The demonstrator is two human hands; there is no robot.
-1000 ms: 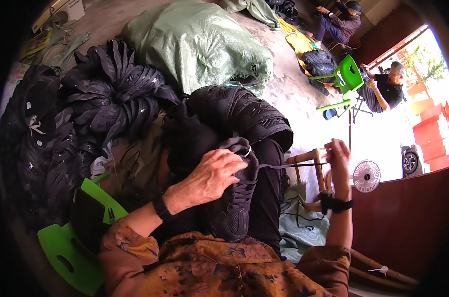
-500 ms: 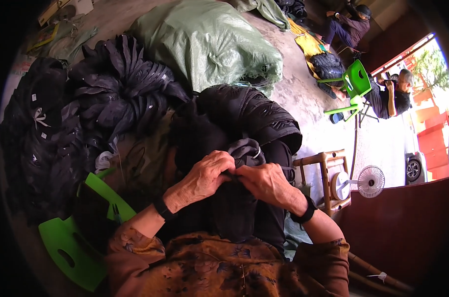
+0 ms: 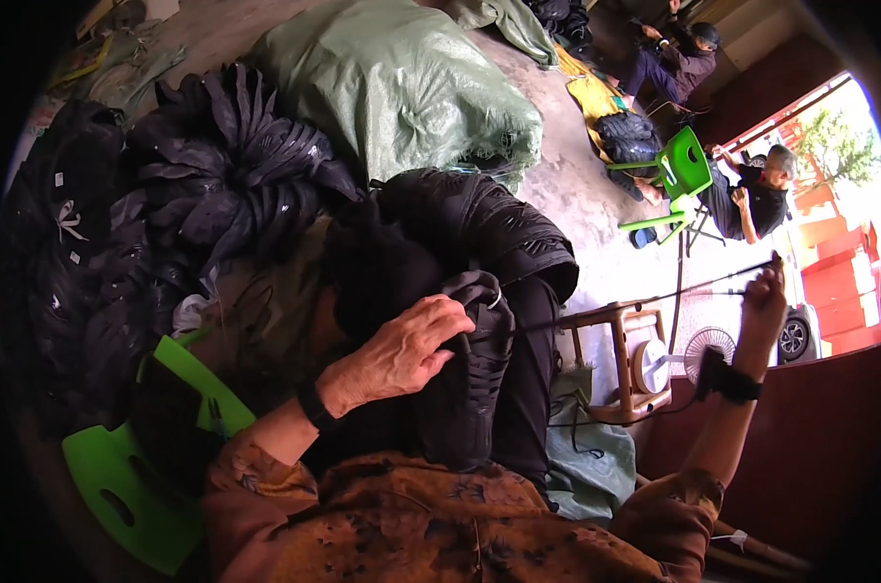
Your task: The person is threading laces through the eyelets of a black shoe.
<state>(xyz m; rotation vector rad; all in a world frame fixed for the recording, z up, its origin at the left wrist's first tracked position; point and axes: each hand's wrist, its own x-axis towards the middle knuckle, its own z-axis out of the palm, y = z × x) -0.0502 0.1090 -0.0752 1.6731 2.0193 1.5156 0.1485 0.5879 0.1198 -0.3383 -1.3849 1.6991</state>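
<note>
A black shoe upper (image 3: 468, 400) with crossed lacing down its front lies on my lap, its grey-lined opening away from me. Curled at the upper's left edge near that opening is my left hand (image 3: 402, 352), gripping it. My right hand (image 3: 763, 309) is raised far out to the right, closed on a black shoelace (image 3: 644, 300). The lace runs taut from the upper to my fingers, and another length hangs in a loop below. More stacked black shoe uppers (image 3: 479, 219) rest across my knees.
Large heaps of black uppers (image 3: 237, 165) lie at the left. Ahead is a bulging pale green sack (image 3: 392, 87). A bamboo stool (image 3: 615, 330) with a small white fan (image 3: 710, 352) stands right, below the lace. Two people (image 3: 751, 199) sit beyond a green chair (image 3: 686, 165).
My right hand has swung from the shoe upper out to the right, drawing the shoelace along. My left hand has stayed at the upper, whose lacing now shows.
</note>
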